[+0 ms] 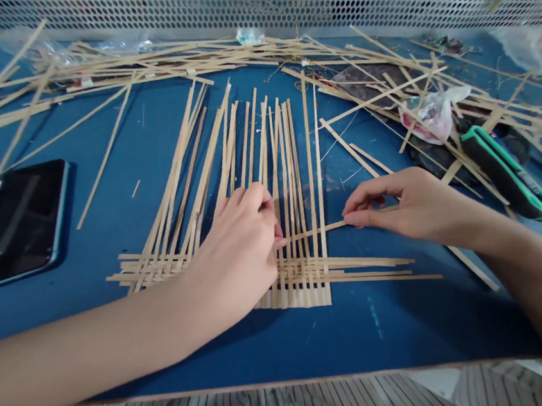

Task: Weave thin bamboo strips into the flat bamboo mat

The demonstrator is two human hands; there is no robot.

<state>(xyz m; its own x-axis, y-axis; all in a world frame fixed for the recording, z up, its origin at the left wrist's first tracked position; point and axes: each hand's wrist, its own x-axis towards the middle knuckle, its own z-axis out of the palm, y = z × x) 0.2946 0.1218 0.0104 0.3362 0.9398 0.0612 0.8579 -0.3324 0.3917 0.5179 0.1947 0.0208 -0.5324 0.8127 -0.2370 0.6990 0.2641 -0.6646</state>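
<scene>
A partly woven mat of thin bamboo-like strips (302, 267) lies on the blue table. Its upright strips fan away from me, and several cross strips run through them near the front. My right hand (392, 206) pinches a thin strip (325, 228) just right of the mat. That strip reaches left across the upright strips toward my left hand (253, 243). The left hand rests over the middle of the weave, its fingers curled and pressed together at the upright strips. What lies inside its fingertips is partly hidden, though the strip's left end runs up to them.
A phone (23, 219) lies at the left. Loose strips (155, 66) are spread along the back, before a perforated metal panel (250, 2). To the right sit a green-and-black case (505, 172), crumpled plastic (436, 111) and more strips. The table's front edge (290, 382) is near my lap.
</scene>
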